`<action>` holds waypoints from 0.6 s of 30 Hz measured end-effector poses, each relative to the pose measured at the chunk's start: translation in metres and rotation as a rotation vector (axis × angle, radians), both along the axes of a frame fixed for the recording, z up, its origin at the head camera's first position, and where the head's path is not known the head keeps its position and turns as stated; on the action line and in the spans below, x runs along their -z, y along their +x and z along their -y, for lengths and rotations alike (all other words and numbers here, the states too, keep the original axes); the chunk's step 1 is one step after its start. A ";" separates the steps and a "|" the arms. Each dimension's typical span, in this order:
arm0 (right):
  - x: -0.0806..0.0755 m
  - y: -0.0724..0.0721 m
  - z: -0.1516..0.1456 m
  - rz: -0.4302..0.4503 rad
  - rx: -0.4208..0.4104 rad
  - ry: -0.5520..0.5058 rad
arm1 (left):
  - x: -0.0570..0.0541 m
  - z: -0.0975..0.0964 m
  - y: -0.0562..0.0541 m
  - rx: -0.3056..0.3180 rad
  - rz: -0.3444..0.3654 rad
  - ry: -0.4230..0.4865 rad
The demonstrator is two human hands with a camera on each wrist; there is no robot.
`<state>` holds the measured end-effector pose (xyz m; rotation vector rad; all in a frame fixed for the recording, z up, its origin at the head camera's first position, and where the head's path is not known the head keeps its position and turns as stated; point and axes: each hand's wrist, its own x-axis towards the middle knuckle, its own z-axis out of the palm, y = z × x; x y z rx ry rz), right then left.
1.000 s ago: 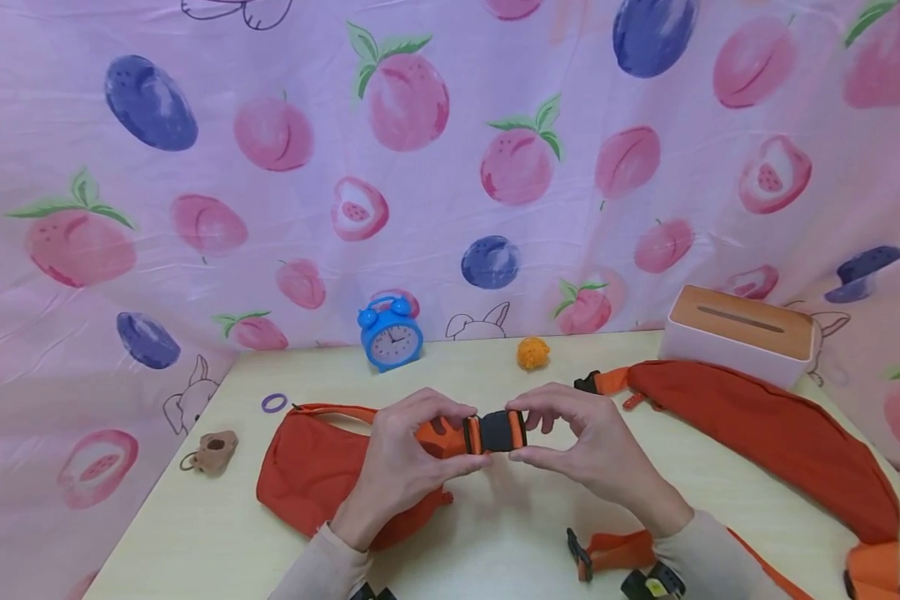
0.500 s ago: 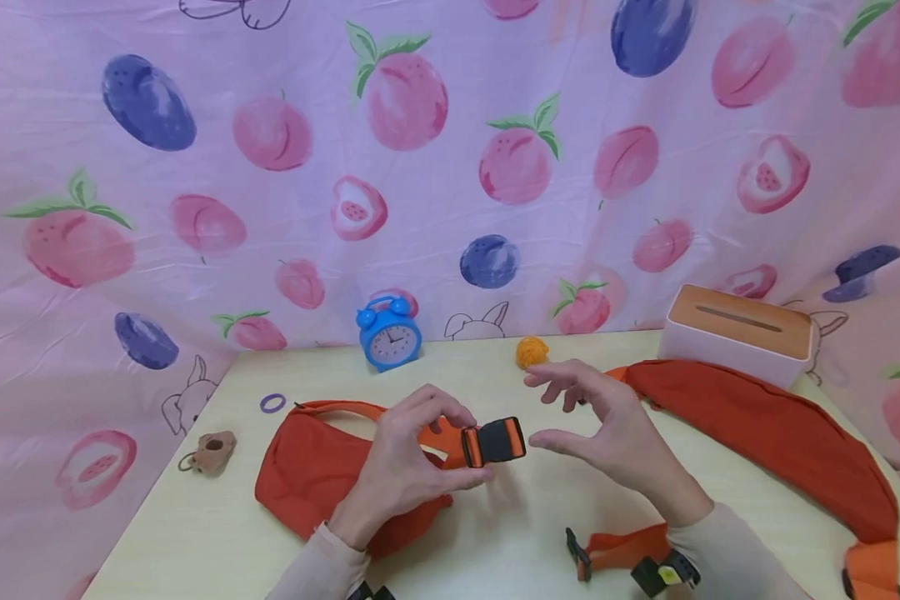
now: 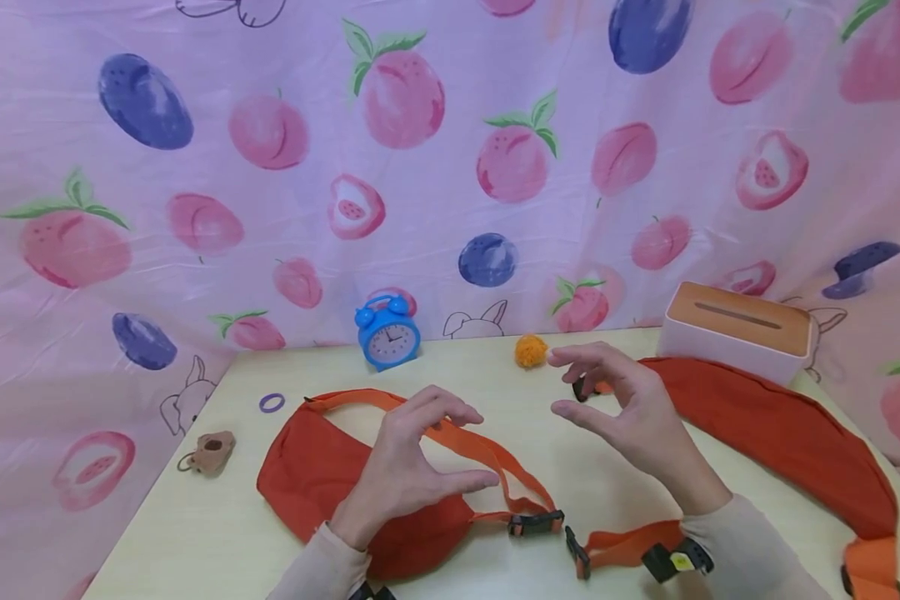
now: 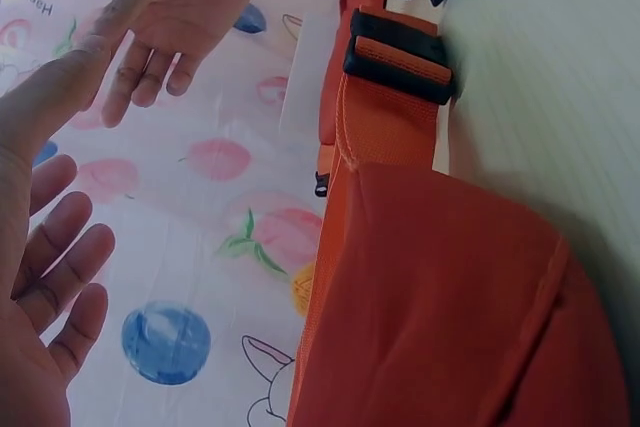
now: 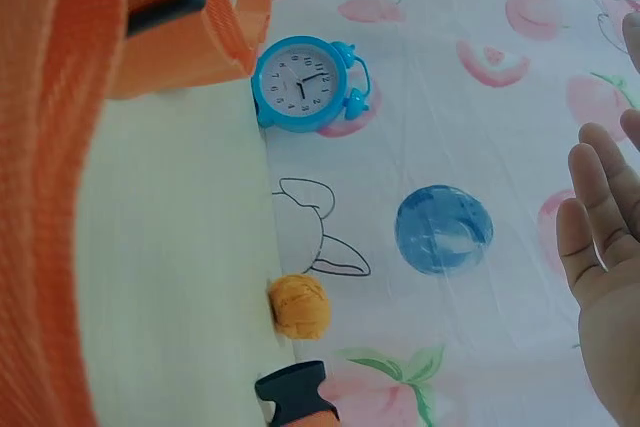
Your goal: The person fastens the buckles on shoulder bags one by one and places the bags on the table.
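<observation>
A red waist bag (image 3: 300, 467) lies on the left of the table, its orange strap (image 3: 468, 442) looped behind my left hand. The strap's black side-release buckle (image 3: 536, 523) is clipped together and rests low at the bag's right. My left hand (image 3: 405, 467) hovers over the bag, fingers curved, thumb apart, holding nothing. To the right, my right hand (image 3: 637, 408) is raised above the table, fingers and thumb spread apart with nothing between them. Both hands also show in the left wrist view, beside the bag and its buckle (image 4: 400, 57).
A second red waist bag (image 3: 780, 442) lies at right, its black buckle halves (image 3: 579, 552) separate. Behind it stands a tissue box (image 3: 735, 329). A blue alarm clock (image 3: 390, 337) and orange ball (image 3: 530, 351) are at the back; a purple ring (image 3: 272, 403) and brown keychain (image 3: 212, 452) are left.
My right hand let go of the buckle and moved right and up. My left hand then released it too, and the clipped buckle and strap dropped onto the table.
</observation>
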<state>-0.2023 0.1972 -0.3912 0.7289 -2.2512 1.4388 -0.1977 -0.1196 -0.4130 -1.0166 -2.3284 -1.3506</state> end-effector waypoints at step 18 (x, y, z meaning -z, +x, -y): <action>-0.019 -0.014 -0.038 -0.040 0.085 -0.041 | -0.001 -0.032 0.007 0.261 0.096 -0.025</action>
